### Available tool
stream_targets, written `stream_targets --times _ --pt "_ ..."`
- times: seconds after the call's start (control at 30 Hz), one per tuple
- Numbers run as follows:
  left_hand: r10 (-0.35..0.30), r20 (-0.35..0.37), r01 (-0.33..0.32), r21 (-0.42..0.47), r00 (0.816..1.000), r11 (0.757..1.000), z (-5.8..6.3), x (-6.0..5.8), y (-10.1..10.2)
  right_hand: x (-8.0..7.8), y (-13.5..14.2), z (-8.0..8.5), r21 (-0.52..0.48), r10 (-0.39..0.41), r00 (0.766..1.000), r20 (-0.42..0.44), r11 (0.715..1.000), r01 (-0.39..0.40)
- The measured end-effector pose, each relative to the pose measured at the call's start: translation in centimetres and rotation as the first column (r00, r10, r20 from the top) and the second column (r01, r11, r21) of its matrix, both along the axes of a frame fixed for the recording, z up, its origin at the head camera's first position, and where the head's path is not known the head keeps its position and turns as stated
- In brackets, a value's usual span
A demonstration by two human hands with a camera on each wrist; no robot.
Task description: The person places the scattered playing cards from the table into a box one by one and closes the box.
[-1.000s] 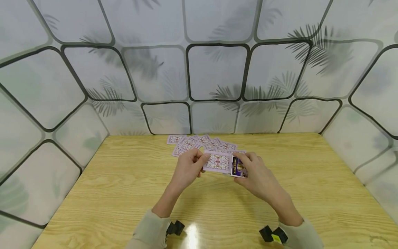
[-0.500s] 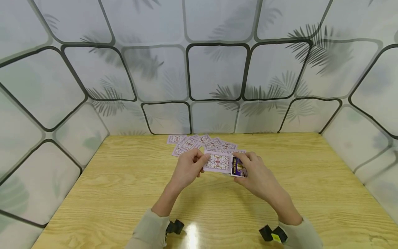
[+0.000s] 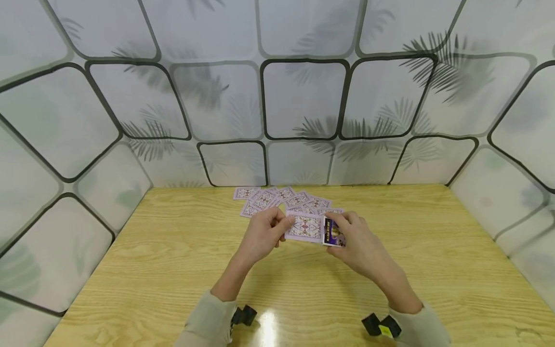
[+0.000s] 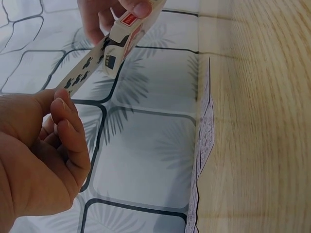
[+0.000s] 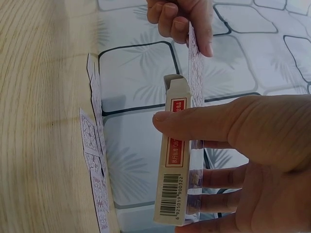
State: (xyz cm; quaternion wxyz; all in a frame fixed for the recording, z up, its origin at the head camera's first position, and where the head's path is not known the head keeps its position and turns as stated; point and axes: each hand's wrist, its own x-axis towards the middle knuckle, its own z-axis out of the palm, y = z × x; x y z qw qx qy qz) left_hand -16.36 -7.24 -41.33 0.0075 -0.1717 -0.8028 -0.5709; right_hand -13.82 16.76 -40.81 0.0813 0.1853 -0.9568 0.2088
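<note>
My left hand [image 3: 262, 233] pinches the left end of a playing card [image 3: 305, 227], thumb on top. The card's patterned lilac back faces up in the head view, and dark club pips show on its underside [image 4: 80, 75] in the left wrist view. With thumb and fingers, my right hand [image 3: 364, 248] grips a card box [image 3: 333, 232], dark purple on top with white edges. Its barcode side [image 5: 170, 194] and a raised end flap [image 5: 174, 80] show in the right wrist view. The card's right end meets the box's open end; how far inside it reaches is hidden. Both are above the table.
Several playing cards [image 3: 264, 198] lie face down, overlapping in a loose spread at the back of the wooden table [image 3: 173, 270]. A patterned cloth wall [image 3: 301, 101] rises behind the table's back edge and along both sides.
</note>
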Motion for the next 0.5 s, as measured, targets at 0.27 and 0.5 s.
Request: stream_targets --times 0.27,0.5 --pt "0.023 0.0 -0.023 0.001 1.0 1.0 -0.03 0.15 0.36 -0.02 0.0 0.07 -0.004 0.005 1.0 -0.01 1.0 -0.005" --pt "0.004 -0.031 -0.005 -0.022 1.0 1.0 -0.14 0.26 0.64 -0.01 -0.05 0.03 -0.004 0.007 1.0 0.021 1.0 -0.007"
